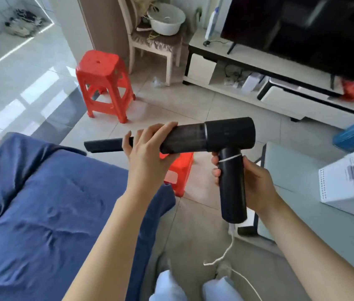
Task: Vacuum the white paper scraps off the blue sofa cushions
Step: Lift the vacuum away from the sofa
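A black handheld vacuum (221, 135) is held in mid-air above the floor, its narrow nozzle (104, 145) pointing left. My right hand (252, 181) grips the upright handle, which has a white cord tied round it. My left hand (148, 148) curls round the barrel where the nozzle joins it. The blue sofa cushions (41, 203) fill the lower left, below the nozzle. No white paper scraps show on the visible part of the cushions.
A red plastic stool (104, 83) stands on the tiled floor ahead; a second red stool (178, 170) sits under the vacuum. A glass coffee table (302, 181) with a white box (349, 181) is at the right. A TV stand (258, 83) runs along the back.
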A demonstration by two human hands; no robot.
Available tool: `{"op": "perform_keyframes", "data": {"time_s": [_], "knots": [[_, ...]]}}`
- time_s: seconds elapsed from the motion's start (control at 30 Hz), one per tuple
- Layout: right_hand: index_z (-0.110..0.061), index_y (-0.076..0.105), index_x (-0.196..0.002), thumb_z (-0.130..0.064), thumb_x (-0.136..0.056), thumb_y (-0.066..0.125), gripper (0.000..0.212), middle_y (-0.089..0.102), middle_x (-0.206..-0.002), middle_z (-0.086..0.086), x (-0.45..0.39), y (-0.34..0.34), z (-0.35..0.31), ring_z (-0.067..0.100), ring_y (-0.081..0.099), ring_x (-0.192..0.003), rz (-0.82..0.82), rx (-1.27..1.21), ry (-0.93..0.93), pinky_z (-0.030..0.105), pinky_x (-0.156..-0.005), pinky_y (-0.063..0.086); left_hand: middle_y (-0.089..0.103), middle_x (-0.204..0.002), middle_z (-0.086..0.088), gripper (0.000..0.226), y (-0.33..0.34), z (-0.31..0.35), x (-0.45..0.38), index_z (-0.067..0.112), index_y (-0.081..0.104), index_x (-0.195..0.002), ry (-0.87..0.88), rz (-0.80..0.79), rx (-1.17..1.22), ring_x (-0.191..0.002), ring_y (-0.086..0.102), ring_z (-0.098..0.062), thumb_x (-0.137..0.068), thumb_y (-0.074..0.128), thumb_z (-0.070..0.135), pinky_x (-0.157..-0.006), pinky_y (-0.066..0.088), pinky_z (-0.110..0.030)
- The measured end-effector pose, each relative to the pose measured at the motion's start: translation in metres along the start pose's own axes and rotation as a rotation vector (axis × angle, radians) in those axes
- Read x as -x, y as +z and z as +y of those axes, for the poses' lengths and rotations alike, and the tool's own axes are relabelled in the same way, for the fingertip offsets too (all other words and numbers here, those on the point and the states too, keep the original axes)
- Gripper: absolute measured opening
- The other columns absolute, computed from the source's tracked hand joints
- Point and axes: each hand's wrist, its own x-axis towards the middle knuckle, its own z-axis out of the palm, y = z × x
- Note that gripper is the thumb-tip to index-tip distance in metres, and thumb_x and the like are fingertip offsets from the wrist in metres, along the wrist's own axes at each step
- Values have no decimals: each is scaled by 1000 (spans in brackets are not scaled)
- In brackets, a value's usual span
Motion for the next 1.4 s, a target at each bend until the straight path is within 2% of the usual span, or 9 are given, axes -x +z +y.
{"op": "perform_keyframes", "data": {"time_s": [0.17, 0.23, 0.33, 0.47, 0.6, 0.77, 0.97, 1.1, 1.4], "knots": [[2, 37, -145, -23, -105, 44, 48, 54, -132, 22, 63, -39, -14, 35, 58, -115, -17, -54, -88, 44, -106, 43, 59, -120, 9, 61, 48, 54, 7, 32, 58, -127, 67, -97, 10, -113, 50, -19, -71, 81, 26, -111, 16, -55], [0, 37, -145, -23, -104, 45, 47, 54, -132, 20, 90, -59, -23, 34, 59, -112, 44, -74, -122, 44, -104, 45, 59, -120, 9, 60, 72, 76, 10, 32, 58, -127, 99, -118, 2, -111, 51, -20, -71, 81, 27, -111, 17, -55], [-1, 48, -140, -26, -102, 43, 45, 58, -128, 16, 142, -89, -45, 29, 62, -103, 186, -102, -193, 39, -97, 49, 61, -118, 9, 60, 120, 121, 19, 32, 59, -127, 158, -152, -12, -110, 50, -22, -71, 80, 27, -109, 19, -55], [-4, 73, -113, -25, -89, 45, 43, 70, -112, 15, 212, -128, -79, 26, 69, -86, 476, 26, -279, 36, -79, 58, 62, -116, 9, 61, 190, 185, 37, 32, 61, -124, 177, -181, -19, -108, 46, -26, -67, 82, 27, -102, 20, -44], [-2, 67, -112, -19, -80, 63, 37, 72, -101, 13, 269, -177, -110, 25, 69, -83, 694, 282, -301, 36, -76, 56, 63, -115, 10, 61, 268, 244, 55, 34, 61, -123, 190, -242, -5, -108, 45, -26, -67, 82, 27, -97, 22, -44], [0, 64, -108, -10, -89, 68, 21, 67, -89, 16, 317, -252, -141, 24, 67, -77, 955, 476, -250, 39, -74, 54, 62, -117, 7, 61, 367, 291, 63, 32, 60, -125, 270, -391, -5, -107, 49, -28, -68, 81, 27, -97, 24, -47], [-5, 62, -102, -14, -87, 74, 22, 70, -82, 16, 336, -343, -143, 24, 69, -72, 1177, 510, -206, 42, -72, 57, 59, -119, 0, 66, 481, 303, 78, 30, 52, -132, 422, -564, -61, -109, 47, -30, -72, 79, 24, -94, 26, -49], [-8, 60, -98, -17, -87, 75, 20, 69, -84, 14, 331, -413, -130, 23, 65, -71, 1305, 599, -188, 31, -64, 52, 55, -123, 2, 65, 552, 288, 100, 33, 48, -136, 402, -641, -59, -113, 44, -29, -77, 76, 24, -97, 24, -48], [-7, 60, -100, -25, -88, 73, 25, 64, -88, 10, 304, -610, -97, 27, 63, -81, 1385, 676, -32, 33, -68, 45, 50, -128, 6, 65, 723, 233, 149, 37, 44, -139, 317, -806, -113, -119, 37, -25, -82, 71, 22, -101, 16, -43]]}}
